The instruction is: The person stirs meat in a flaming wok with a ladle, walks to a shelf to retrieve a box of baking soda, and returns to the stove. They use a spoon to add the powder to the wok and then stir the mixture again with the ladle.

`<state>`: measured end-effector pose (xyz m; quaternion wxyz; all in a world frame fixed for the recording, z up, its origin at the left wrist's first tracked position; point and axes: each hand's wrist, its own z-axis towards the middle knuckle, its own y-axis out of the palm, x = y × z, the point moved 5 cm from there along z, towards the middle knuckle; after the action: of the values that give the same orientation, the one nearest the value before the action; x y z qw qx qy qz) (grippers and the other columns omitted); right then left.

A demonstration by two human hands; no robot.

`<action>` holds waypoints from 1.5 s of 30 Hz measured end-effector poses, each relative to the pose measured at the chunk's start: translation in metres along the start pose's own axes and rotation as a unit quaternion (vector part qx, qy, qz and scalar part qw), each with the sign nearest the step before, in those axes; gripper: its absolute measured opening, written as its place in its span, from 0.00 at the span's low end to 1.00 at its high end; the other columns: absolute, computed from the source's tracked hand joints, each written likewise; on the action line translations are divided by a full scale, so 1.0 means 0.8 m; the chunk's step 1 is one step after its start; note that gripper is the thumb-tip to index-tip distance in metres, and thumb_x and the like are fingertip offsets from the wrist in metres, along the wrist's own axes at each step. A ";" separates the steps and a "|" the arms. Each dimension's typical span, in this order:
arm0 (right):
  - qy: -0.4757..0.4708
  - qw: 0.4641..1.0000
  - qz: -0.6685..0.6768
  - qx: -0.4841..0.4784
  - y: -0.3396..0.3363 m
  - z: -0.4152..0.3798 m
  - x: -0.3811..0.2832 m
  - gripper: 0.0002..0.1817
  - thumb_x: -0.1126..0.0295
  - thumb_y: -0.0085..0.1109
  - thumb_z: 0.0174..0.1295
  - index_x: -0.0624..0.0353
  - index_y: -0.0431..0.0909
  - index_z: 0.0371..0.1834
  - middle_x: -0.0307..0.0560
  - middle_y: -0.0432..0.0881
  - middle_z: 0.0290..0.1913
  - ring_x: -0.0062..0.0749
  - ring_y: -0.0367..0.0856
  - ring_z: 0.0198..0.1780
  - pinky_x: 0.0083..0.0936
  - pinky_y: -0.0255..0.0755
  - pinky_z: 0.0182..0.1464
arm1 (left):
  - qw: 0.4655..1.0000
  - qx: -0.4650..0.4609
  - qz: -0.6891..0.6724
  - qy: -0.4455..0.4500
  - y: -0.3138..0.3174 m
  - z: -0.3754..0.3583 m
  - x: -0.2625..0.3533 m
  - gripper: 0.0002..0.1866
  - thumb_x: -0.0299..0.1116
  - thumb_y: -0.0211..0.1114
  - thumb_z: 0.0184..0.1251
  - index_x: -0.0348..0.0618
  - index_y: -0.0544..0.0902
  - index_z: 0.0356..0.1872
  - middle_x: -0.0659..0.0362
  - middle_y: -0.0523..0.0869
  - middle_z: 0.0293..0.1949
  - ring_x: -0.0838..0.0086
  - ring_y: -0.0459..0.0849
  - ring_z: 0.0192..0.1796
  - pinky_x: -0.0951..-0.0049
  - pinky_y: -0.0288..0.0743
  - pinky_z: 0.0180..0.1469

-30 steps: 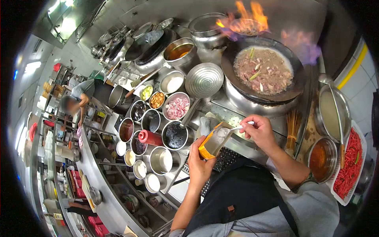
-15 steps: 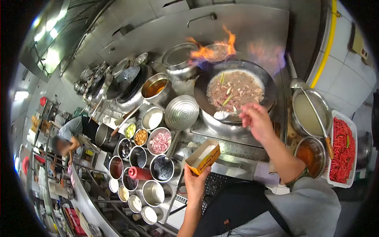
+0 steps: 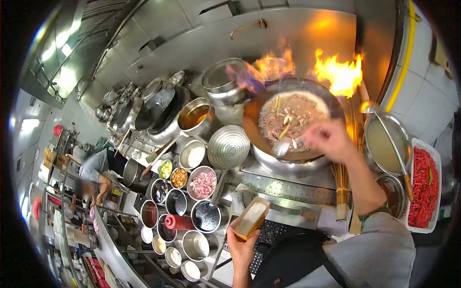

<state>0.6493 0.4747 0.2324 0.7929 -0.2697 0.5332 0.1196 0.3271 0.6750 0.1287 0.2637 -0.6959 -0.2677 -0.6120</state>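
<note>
The right hand (image 3: 329,137), blurred, pinches the handle of a metal spoon (image 3: 281,147), whose bowl sits over the near edge of the wok (image 3: 254,120); whether any powder remains in it is hard to tell. That reaching grip probably keeps the fingers off the hot rim, as flames (image 3: 338,74) rise behind it. Meat (image 3: 288,113) lies in cloudy liquid inside the wok. The left hand (image 3: 242,247) clasps an open box of white powder (image 3: 252,218) by its lower end, well apart from the flames and tilted, its opening facing up, likely for easy scooping. Pots of ingredients, such as sliced onion (image 3: 202,184), crowd the table to the left, presumably within quick reach. A ladle (image 3: 396,154) rests across a pan (image 3: 407,137) at the right, beside red chillies (image 3: 422,187).
</note>
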 end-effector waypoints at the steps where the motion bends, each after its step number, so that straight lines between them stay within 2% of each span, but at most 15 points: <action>1: -0.058 0.997 -0.013 -0.048 0.025 -0.022 -0.034 0.05 0.74 0.66 0.64 0.60 0.87 0.40 0.47 0.90 0.34 0.27 0.87 0.32 0.24 0.79 0.37 | 1.000 -0.006 0.019 0.018 0.004 0.003 0.003 0.35 0.18 0.77 0.57 0.36 0.71 0.65 0.52 0.83 0.57 0.68 0.84 0.58 0.68 0.77 0.63; 3: -0.138 0.985 -0.031 -0.102 0.060 -0.039 -0.055 0.05 0.74 0.67 0.62 0.60 0.87 0.40 0.47 0.90 0.34 0.27 0.88 0.33 0.23 0.79 0.37 | 0.987 0.002 0.151 0.051 0.011 0.005 0.021 0.35 0.20 0.79 0.56 0.37 0.73 0.65 0.52 0.83 0.57 0.68 0.84 0.58 0.68 0.78 0.62; 5: -0.171 0.978 -0.032 -0.117 0.091 -0.060 -0.046 0.05 0.74 0.68 0.62 0.59 0.87 0.39 0.48 0.90 0.35 0.27 0.89 0.33 0.23 0.80 0.36 | 0.988 0.021 0.145 0.055 0.017 0.005 0.026 0.36 0.23 0.81 0.56 0.37 0.73 0.66 0.51 0.83 0.58 0.66 0.84 0.59 0.66 0.78 0.62; 6: -0.165 0.979 -0.050 -0.105 0.097 -0.066 -0.043 0.04 0.78 0.67 0.61 0.64 0.87 0.39 0.47 0.90 0.32 0.25 0.89 0.32 0.24 0.80 0.36 | 0.990 0.019 0.124 0.072 0.018 0.008 0.021 0.36 0.24 0.81 0.57 0.37 0.73 0.67 0.51 0.82 0.58 0.66 0.84 0.59 0.65 0.78 0.62; 15: -0.049 0.998 -0.014 -0.046 0.117 -0.093 -0.008 0.03 0.78 0.66 0.64 0.65 0.86 0.38 0.43 0.89 0.29 0.17 0.86 0.30 0.20 0.79 0.33 | 0.973 0.002 0.167 0.158 0.028 0.018 0.017 0.35 0.20 0.79 0.52 0.36 0.76 0.64 0.46 0.82 0.60 0.55 0.83 0.63 0.62 0.76 0.66; 21: -0.001 0.998 0.044 -0.051 0.131 -0.097 0.037 0.03 0.77 0.65 0.66 0.65 0.85 0.40 0.44 0.89 0.31 0.18 0.84 0.28 0.18 0.79 0.32 | 0.955 -0.016 0.225 0.195 0.035 0.021 0.021 0.35 0.21 0.79 0.52 0.37 0.76 0.64 0.46 0.82 0.60 0.57 0.84 0.62 0.63 0.77 0.64; 26: 0.179 0.950 0.253 -0.048 0.117 -0.095 0.069 0.04 0.75 0.63 0.69 0.65 0.83 0.41 0.46 0.88 0.32 0.19 0.83 0.27 0.17 0.78 0.30 | 0.979 -0.005 0.193 0.064 0.035 0.024 0.024 0.34 0.24 0.80 0.57 0.37 0.75 0.65 0.50 0.84 0.54 0.67 0.86 0.55 0.67 0.80 0.58; 28: 0.195 0.934 0.298 -0.021 0.106 -0.090 0.075 0.05 0.73 0.62 0.71 0.65 0.82 0.42 0.47 0.87 0.33 0.21 0.82 0.27 0.20 0.79 0.30 | 0.994 0.010 0.096 0.050 0.037 0.028 0.016 0.33 0.25 0.80 0.57 0.36 0.75 0.63 0.51 0.85 0.52 0.68 0.85 0.54 0.68 0.79 0.58; 34: 0.187 0.897 0.383 0.117 0.055 -0.025 0.098 0.05 0.72 0.61 0.72 0.63 0.81 0.42 0.46 0.86 0.34 0.23 0.82 0.26 0.24 0.79 0.28 | 0.992 -0.003 0.121 0.026 0.037 0.032 0.012 0.31 0.26 0.80 0.58 0.36 0.75 0.61 0.52 0.86 0.51 0.68 0.85 0.53 0.69 0.76 0.60; 36: 0.142 0.927 0.299 0.178 0.022 0.027 0.132 0.05 0.71 0.62 0.69 0.61 0.83 0.39 0.50 0.88 0.32 0.32 0.85 0.26 0.29 0.80 0.30 | 0.993 0.000 0.121 0.002 0.038 0.029 0.016 0.32 0.26 0.80 0.57 0.35 0.74 0.61 0.53 0.86 0.52 0.68 0.84 0.53 0.68 0.76 0.60; 37: 0.049 0.971 0.049 0.227 -0.007 0.049 0.134 0.05 0.71 0.62 0.68 0.62 0.83 0.39 0.53 0.87 0.32 0.38 0.85 0.27 0.33 0.79 0.31 | 0.994 0.004 0.110 -0.007 0.037 0.026 0.015 0.32 0.26 0.80 0.57 0.34 0.74 0.61 0.53 0.86 0.52 0.68 0.84 0.54 0.68 0.76 0.60; 38: -0.046 0.943 -0.206 0.259 -0.024 0.058 0.126 0.05 0.72 0.62 0.66 0.62 0.82 0.38 0.55 0.87 0.31 0.43 0.86 0.27 0.37 0.79 0.32 | 0.995 0.009 0.101 -0.007 0.035 0.024 0.014 0.31 0.25 0.80 0.57 0.35 0.74 0.61 0.53 0.86 0.53 0.69 0.84 0.54 0.69 0.76 0.61; 40: -0.071 0.918 -0.271 0.281 -0.047 0.057 0.105 0.05 0.73 0.64 0.64 0.62 0.83 0.39 0.58 0.86 0.32 0.51 0.85 0.30 0.40 0.77 0.35 | 0.996 0.018 0.084 -0.006 0.029 0.018 0.013 0.30 0.23 0.79 0.58 0.35 0.75 0.60 0.53 0.85 0.53 0.70 0.84 0.55 0.70 0.77 0.61; 44: 0.025 0.999 0.012 0.043 -0.017 0.019 0.025 0.06 0.73 0.65 0.66 0.62 0.86 0.43 0.51 0.89 0.34 0.38 0.89 0.33 0.32 0.81 0.39 | 0.998 0.027 0.046 0.032 0.018 0.005 0.009 0.33 0.22 0.80 0.57 0.36 0.73 0.63 0.53 0.84 0.56 0.71 0.84 0.57 0.69 0.78 0.62; 45: -0.022 0.999 0.012 -0.026 0.004 0.002 -0.004 0.05 0.74 0.65 0.66 0.63 0.86 0.42 0.48 0.91 0.36 0.32 0.89 0.34 0.28 0.81 0.39 | 0.998 0.025 0.033 0.039 0.015 0.001 0.006 0.34 0.22 0.81 0.56 0.36 0.72 0.63 0.52 0.83 0.56 0.71 0.84 0.58 0.69 0.78 0.62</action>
<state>0.6479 0.4787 0.2352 0.7956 -0.2816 0.5154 0.1488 0.3364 0.6670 0.1332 0.3111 -0.6730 -0.2496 -0.6229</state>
